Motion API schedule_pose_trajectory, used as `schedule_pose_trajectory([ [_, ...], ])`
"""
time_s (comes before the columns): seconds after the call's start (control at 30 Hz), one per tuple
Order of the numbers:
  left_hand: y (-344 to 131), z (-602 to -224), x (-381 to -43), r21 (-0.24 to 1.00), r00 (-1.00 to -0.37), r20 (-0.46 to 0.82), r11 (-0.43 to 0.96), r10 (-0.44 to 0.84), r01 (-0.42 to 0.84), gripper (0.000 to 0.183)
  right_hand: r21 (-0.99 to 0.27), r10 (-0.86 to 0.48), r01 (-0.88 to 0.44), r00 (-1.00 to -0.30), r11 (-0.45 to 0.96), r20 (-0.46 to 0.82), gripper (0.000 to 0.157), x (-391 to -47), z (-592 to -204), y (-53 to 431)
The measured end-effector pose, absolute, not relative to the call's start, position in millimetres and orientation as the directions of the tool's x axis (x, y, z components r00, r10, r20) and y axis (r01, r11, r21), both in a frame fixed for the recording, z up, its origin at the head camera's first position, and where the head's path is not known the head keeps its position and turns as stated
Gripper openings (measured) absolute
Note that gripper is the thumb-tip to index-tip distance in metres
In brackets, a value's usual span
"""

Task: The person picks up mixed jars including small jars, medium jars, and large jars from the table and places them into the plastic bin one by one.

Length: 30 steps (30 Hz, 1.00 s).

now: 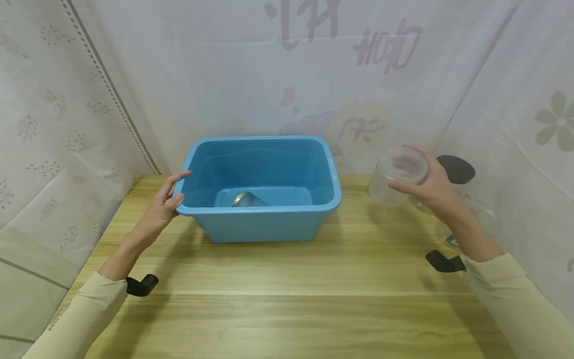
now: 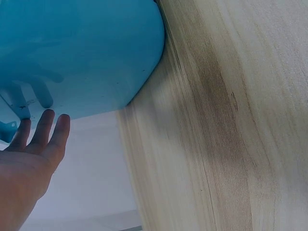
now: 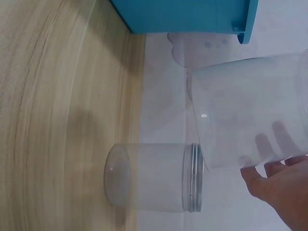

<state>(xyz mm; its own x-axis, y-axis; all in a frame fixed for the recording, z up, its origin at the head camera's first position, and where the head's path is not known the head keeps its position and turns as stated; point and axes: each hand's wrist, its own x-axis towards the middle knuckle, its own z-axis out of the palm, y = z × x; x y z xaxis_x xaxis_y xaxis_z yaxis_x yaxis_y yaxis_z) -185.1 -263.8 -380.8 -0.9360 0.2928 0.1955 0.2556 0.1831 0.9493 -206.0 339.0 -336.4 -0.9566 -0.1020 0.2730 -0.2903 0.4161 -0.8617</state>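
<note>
Here we are with my right hand [image 1: 432, 187] curled round a clear, rounded plastic container [image 1: 384, 192], up off the pale wood-grain tabletop [image 1: 287, 279] and well to the right of the big blue rectangular plastic bin [image 1: 260, 209]! My left hand [image 1: 162, 203] grips that bin's left rim, so the two hands are well apart, each with its own job. Inside, a clear jar with a gold-coloured rim [image 1: 248, 200] lies tilted on the floor, so I'd call this the carrying step: container lifted, not yet in. What does the next move call for? A leftward sweep, I reckon, high enough to clear the bin's right side, then a gentle lowering beside that jar while my left hand steadies things. Careful of the clear cylindrical jar with a ridged rim [image 3: 154, 177], upright close by; one knock could tip it
</note>
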Motion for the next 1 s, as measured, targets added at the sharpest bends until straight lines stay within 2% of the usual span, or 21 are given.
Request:
schedule_pose_trajectory([
  [0.57, -264, -382, -186, 0.951, -0.932, 0.206, 0.163, 0.3, 0.262, 0.05, -0.819, -0.142, -0.357, -0.934, 0.449, 0.329, 0.094, -215, -319, 325],
  [1.0, -265, -382, -185, 0.947, -0.93, 0.204, 0.177, 0.306, 0.267, 0.05, -0.741, -0.172, -0.377, -0.924, 0.555, 0.341, 0.104, -222, -307, 312],
])
